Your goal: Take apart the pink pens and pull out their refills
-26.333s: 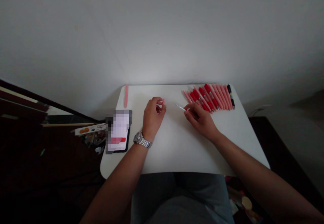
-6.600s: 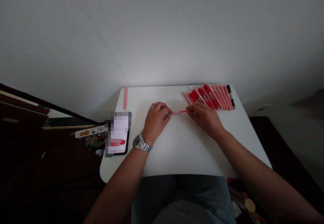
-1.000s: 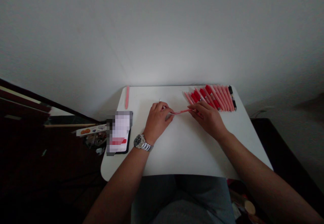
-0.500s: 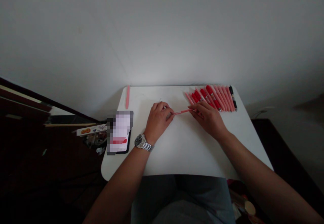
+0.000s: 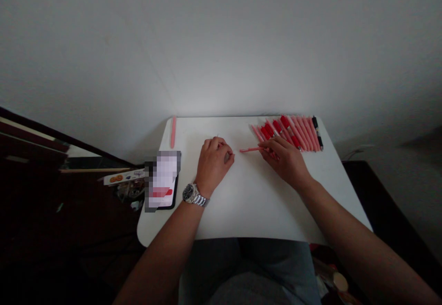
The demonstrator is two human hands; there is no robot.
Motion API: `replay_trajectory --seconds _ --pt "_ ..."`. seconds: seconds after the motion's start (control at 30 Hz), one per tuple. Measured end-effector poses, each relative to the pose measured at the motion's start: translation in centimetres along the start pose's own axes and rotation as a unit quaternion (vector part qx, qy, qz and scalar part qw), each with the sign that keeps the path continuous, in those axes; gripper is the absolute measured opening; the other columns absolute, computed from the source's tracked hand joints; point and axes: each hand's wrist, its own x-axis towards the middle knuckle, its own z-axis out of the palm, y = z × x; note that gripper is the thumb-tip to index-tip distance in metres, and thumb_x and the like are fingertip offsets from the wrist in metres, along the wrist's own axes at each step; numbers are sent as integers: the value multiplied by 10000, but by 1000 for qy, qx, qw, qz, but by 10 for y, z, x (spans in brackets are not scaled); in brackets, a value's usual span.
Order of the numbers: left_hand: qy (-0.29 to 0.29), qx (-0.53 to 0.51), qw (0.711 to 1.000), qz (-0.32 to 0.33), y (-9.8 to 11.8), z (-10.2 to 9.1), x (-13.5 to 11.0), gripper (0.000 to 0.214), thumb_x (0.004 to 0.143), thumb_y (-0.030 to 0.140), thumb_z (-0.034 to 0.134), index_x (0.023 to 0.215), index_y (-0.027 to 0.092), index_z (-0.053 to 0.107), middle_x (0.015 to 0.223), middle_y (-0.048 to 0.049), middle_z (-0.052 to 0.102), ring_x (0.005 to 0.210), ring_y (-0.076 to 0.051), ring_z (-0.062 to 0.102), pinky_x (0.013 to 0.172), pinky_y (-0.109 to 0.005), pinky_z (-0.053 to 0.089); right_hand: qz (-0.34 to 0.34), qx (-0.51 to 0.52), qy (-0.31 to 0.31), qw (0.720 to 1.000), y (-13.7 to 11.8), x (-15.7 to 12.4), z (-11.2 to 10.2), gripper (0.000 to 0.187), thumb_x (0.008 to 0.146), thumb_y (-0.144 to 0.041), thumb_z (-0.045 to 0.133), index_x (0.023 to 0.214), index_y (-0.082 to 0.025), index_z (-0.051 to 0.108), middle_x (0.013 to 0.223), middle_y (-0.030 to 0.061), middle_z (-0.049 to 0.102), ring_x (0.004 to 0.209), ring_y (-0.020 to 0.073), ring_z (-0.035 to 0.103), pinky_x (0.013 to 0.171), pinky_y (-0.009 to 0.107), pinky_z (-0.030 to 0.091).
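Observation:
My right hand [image 5: 283,160] is closed on a slim pink pen [image 5: 251,149], pinched near one end. The pen points left, with a pale band close to its tip. A short gap parts that tip from my left hand [image 5: 217,160], whose thumb and forefinger are pressed together. A thin pale end sticks out above the left knuckles; what those fingers hold is mostly hidden. Just behind my right hand lies a row of pink pens [image 5: 307,135] with several red pens [image 5: 290,131] among them. A black pen [image 5: 317,134] closes the row at the right.
On the white table [image 5: 235,204], a single pink pen [image 5: 173,132] lies by the back left corner. A phone [image 5: 164,181] with a lit, blurred screen rests at the left edge. The wall [image 5: 221,66] rises directly behind the table.
The pink pen's left end has come away from my left fingers, and a gap now shows between them. My left hand has shifted slightly left.

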Motion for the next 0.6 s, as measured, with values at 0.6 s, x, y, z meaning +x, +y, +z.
replay_trajectory --seconds 0.6 --pt "2 -12 1000 -1 -3 1 0 162 907 268 698 1066 267 731 1154 -73 578 1082 -261 504 994 -435 464 -9 -10 -23 1000 -1 -1 4 137 987 -251 579 1064 -217 687 983 80 702 864 214 675 730 321 535"
